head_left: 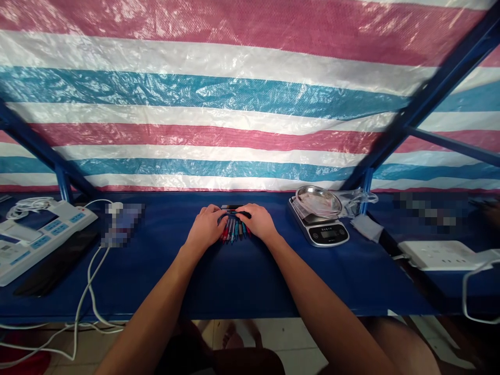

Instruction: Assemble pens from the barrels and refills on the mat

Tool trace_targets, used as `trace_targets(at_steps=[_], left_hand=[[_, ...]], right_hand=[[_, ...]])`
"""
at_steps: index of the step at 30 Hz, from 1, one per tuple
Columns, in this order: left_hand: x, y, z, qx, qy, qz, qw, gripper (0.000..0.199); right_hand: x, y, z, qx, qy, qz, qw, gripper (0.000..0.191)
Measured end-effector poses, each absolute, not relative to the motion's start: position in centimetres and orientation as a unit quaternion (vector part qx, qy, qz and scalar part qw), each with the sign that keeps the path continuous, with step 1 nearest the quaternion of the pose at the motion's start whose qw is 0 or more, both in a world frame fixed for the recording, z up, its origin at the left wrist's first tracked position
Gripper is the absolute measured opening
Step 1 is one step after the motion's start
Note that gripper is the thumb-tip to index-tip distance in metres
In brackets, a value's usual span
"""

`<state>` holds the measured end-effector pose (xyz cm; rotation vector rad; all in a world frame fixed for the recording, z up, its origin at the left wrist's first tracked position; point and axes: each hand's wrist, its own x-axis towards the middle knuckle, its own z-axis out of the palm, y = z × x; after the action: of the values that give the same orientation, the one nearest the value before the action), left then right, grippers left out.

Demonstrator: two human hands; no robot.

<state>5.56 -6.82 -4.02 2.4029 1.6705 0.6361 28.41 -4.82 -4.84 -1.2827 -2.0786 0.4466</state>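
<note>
A row of pens (234, 230) with red, blue and dark parts lies side by side on the blue table, between my hands. My left hand (207, 225) curls around the left side of the row, its thumb and fingers closed near the pens' far ends. From the other side, my right hand (258, 221) bends over the row with its fingers closed. A dark pen (242, 213) lies crosswise between both hands' fingertips, which appear to grip its ends. More dark pens (233, 207) lie just behind. My fingers hide part of the row.
A digital scale (328, 234) carrying a metal bowl (318, 200) stands to the right, beside a clear plastic bag (353, 200). White power strips (50, 232) and cables lie at the left, with another strip (439, 255) at right. Blue metal bars (414, 112) slant up on both sides.
</note>
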Motion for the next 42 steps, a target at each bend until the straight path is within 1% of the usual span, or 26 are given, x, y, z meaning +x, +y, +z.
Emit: trace_targets(at_steps=[7, 13, 17, 23, 30, 38, 42], left_hand=[[5.6, -6.8, -4.2, 0.798, 0.562, 0.208, 0.062, 0.038], [5.8, -7.1, -4.0, 0.795, 0.569, 0.201, 0.057, 0.041], [5.8, -7.2, -4.0, 0.794, 0.570, 0.203, 0.054, 0.041], [5.8, -6.9, -4.3, 0.785, 0.574, 0.229, 0.049, 0.043], [5.8, -6.9, -4.0, 0.770, 0.578, 0.259, 0.070, 0.041], [5.8, -6.7, -4.2, 0.760, 0.572, 0.289, 0.106, 0.039], [5.7, -6.6, -4.5, 0.762, 0.566, 0.301, 0.092, 0.043]], right_hand=[[29.9, -5.6, -4.4, -0.527, -0.763, 0.163, 0.336, 0.016], [32.0, -6.6, -4.0, -0.599, -0.716, 0.149, 0.326, 0.010], [32.4, -7.0, -3.6, -0.620, -0.696, 0.160, 0.325, 0.013], [32.0, -7.6, -3.1, -0.595, -0.731, 0.185, 0.276, 0.019], [31.9, -7.5, -3.1, -0.588, -0.728, 0.187, 0.298, 0.021], [32.0, -7.5, -3.2, -0.590, -0.719, 0.189, 0.316, 0.017], [31.8, -7.4, -3.3, -0.584, -0.714, 0.187, 0.338, 0.019]])
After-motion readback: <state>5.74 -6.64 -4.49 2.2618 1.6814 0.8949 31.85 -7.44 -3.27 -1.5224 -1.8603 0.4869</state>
